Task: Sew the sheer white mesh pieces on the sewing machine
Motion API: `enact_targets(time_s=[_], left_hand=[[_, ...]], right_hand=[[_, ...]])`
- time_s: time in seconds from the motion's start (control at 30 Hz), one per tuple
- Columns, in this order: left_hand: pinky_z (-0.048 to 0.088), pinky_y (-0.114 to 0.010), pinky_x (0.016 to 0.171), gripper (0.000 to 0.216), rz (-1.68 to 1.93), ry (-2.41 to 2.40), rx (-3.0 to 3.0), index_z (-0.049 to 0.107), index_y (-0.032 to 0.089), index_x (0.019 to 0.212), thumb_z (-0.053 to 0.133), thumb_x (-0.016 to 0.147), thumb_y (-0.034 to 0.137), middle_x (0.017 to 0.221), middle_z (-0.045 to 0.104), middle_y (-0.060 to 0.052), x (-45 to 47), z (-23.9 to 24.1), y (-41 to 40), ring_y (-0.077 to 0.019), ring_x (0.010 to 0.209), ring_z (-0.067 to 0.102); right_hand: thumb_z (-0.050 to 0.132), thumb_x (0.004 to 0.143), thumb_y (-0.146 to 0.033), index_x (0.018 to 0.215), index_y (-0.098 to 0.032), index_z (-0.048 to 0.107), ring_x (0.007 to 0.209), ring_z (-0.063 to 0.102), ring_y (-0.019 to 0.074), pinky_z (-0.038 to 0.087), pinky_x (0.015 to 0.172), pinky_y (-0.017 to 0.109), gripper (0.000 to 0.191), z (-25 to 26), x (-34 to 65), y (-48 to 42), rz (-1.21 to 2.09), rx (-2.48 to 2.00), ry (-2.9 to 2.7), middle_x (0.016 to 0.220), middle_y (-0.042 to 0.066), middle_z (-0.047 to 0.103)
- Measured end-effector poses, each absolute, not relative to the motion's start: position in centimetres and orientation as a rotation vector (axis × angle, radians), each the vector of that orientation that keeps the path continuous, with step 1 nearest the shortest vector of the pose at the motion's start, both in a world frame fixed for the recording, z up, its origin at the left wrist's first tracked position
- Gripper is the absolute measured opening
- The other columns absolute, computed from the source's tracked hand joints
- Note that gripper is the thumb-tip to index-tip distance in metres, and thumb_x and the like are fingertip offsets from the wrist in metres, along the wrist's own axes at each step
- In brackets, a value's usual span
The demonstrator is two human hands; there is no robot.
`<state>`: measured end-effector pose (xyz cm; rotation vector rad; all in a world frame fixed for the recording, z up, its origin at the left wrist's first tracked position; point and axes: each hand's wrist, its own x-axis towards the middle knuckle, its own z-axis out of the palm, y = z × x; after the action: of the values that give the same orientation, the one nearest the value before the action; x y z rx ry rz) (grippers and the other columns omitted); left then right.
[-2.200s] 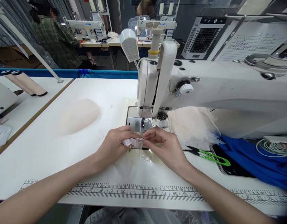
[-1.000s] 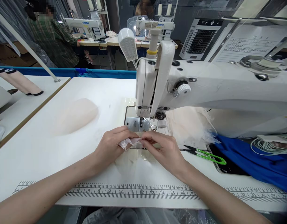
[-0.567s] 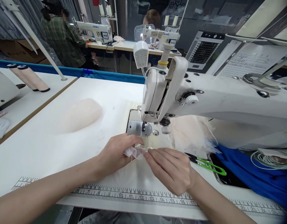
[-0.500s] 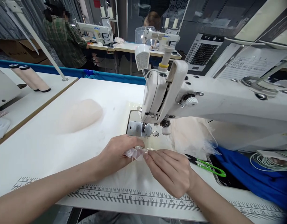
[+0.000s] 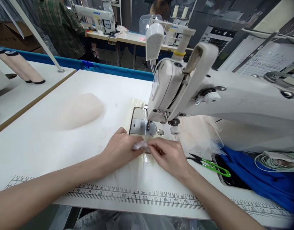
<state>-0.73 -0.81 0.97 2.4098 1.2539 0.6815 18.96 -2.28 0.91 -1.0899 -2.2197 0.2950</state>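
Observation:
Between my hands is a small piece of thin, sheer whitish fabric (image 5: 140, 145), bunched and partly hidden by my fingers. My left hand (image 5: 121, 147) is closed around its left part. The fingertips of my right hand (image 5: 169, 155) pinch its right end. Both hands are just in front of the metal needle plate (image 5: 138, 127) of a white sewing machine (image 5: 169, 86). A pale peach, cup-shaped piece of fabric (image 5: 83, 108) lies on the table to the left. More sheer peach fabric (image 5: 197, 131) is heaped under the machine arm.
Green-handled scissors (image 5: 216, 167) lie right of my right hand, partly over a dark phone (image 5: 229, 180). Blue cloth (image 5: 247, 175) and a coiled pale cord (image 5: 276, 163) are at the right. A ruler strip (image 5: 134, 196) runs along the front edge. Thread cones (image 5: 24, 67) lie far left; a person (image 5: 60, 30) stands beyond.
My hands have come closer together and slightly up toward the needle plate, with the fabric more gathered between them. The right fingers are now more curled. The camera view has tilted down.

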Motion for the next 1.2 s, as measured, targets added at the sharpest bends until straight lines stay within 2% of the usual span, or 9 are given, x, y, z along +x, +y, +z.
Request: enact_targets(time_s=[0.07, 0.13, 0.23, 0.3, 0.37, 0.57, 0.77, 0.93, 1.2], left_hand=[[0.043, -0.033, 0.067, 0.035, 0.691, 1.369, 2.427, 0.060, 0.021, 0.109, 0.073, 0.076, 0.025, 0.061, 0.064, 0.006, -0.7, 1.0, -0.8, -0.0157, 0.056, 0.054], [0.045, -0.038, 0.078, 0.065, 0.743, 1.415, 2.505, 0.046, 0.017, 0.130, 0.076, 0.073, 0.025, 0.091, 0.070, -0.003, -0.6, 1.1, -0.9, -0.0225, 0.083, 0.062], [0.039, -0.045, 0.095, 0.053, 0.837, 1.340, 2.785, 0.050, 0.015, 0.127, 0.071, 0.080, 0.025, 0.122, 0.062, -0.012, -0.6, 1.1, -1.3, -0.0295, 0.116, 0.052], [0.034, -0.045, 0.101, 0.028, 0.849, 1.225, 2.984, 0.060, 0.017, 0.114, 0.064, 0.086, 0.020, 0.118, 0.065, -0.007, -0.6, 1.0, -1.7, -0.0271, 0.116, 0.053], [0.032, -0.043, 0.102, 0.018, 0.823, 1.134, 3.132, 0.064, 0.018, 0.107, 0.057, 0.091, 0.014, 0.112, 0.069, -0.003, -0.5, 0.9, -2.2, -0.0233, 0.111, 0.056], [0.035, -0.043, 0.093, 0.022, 0.680, 1.112, 3.242, 0.065, 0.017, 0.113, 0.052, 0.095, 0.018, 0.120, 0.068, -0.004, -0.4, 1.1, -2.7, -0.0239, 0.106, 0.059], [0.035, -0.043, 0.094, 0.025, 0.659, 1.139, 3.171, 0.063, 0.022, 0.118, 0.051, 0.097, 0.020, 0.121, 0.068, -0.001, -0.5, 1.2, -1.7, -0.0244, 0.114, 0.058], [0.035, -0.044, 0.098, 0.028, 0.683, 1.147, 3.131, 0.063, 0.024, 0.120, 0.052, 0.096, 0.019, 0.121, 0.068, -0.003, -0.4, 1.0, -0.8, -0.0246, 0.120, 0.056], [0.033, -0.051, 0.104, 0.028, 0.755, 1.101, 3.060, 0.064, 0.024, 0.120, 0.050, 0.097, 0.021, 0.118, 0.069, -0.005, -0.5, 0.7, 0.2, -0.0260, 0.122, 0.055]], right_hand=[[0.054, 0.087, -0.016, 0.081, -0.020, 0.067, 0.053, 0.056, 0.0096, 0.041, 0.051, 0.022, 0.015, 0.8, 18.7, -1.7, 0.395, -1.271, -2.157, 0.062, -0.003, 0.064], [0.058, 0.085, -0.019, 0.078, -0.022, 0.068, 0.049, 0.050, 0.0091, 0.038, 0.050, 0.022, 0.013, 0.7, 18.6, -1.2, 0.432, -1.405, -2.102, 0.055, -0.006, 0.057], [0.061, 0.084, -0.022, 0.075, -0.023, 0.068, 0.046, 0.044, 0.0090, 0.037, 0.051, 0.023, 0.011, 0.6, 18.5, -0.8, 0.410, -1.491, -2.054, 0.051, -0.007, 0.051], [0.062, 0.084, -0.023, 0.073, -0.023, 0.067, 0.046, 0.043, 0.0092, 0.037, 0.053, 0.024, 0.012, 0.5, 18.6, -0.6, 0.393, -1.499, -2.033, 0.049, -0.007, 0.048], [0.063, 0.084, -0.023, 0.071, -0.022, 0.065, 0.045, 0.043, 0.0092, 0.038, 0.054, 0.024, 0.013, 0.4, 18.6, -0.5, 0.429, -1.496, -2.004, 0.049, -0.007, 0.046], [0.060, 0.087, -0.026, 0.077, -0.023, 0.066, 0.046, 0.046, 0.0102, 0.039, 0.057, 0.027, 0.012, 0.3, 18.9, -0.4, 0.472, -1.459, -1.947, 0.055, -0.006, 0.056], [0.049, 0.090, -0.013, 0.102, -0.021, 0.072, 0.068, 0.058, 0.0143, 0.033, 0.069, 0.032, 0.027, 0.7, 19.6, -1.7, 0.027, -1.285, -2.261, 0.074, 0.001, 0.067], [0.048, 0.091, -0.019, 0.108, -0.015, 0.070, 0.076, 0.056, 0.0178, 0.030, 0.069, 0.036, 0.028, 0.9, 19.7, -2.4, -0.247, -1.270, -2.414, 0.085, 0.005, 0.067], [0.049, 0.092, -0.021, 0.111, -0.014, 0.069, 0.080, 0.056, 0.0199, 0.030, 0.067, 0.036, 0.029, 0.6, 19.7, -2.2, -0.304, -1.290, -2.434, 0.087, 0.005, 0.069]])
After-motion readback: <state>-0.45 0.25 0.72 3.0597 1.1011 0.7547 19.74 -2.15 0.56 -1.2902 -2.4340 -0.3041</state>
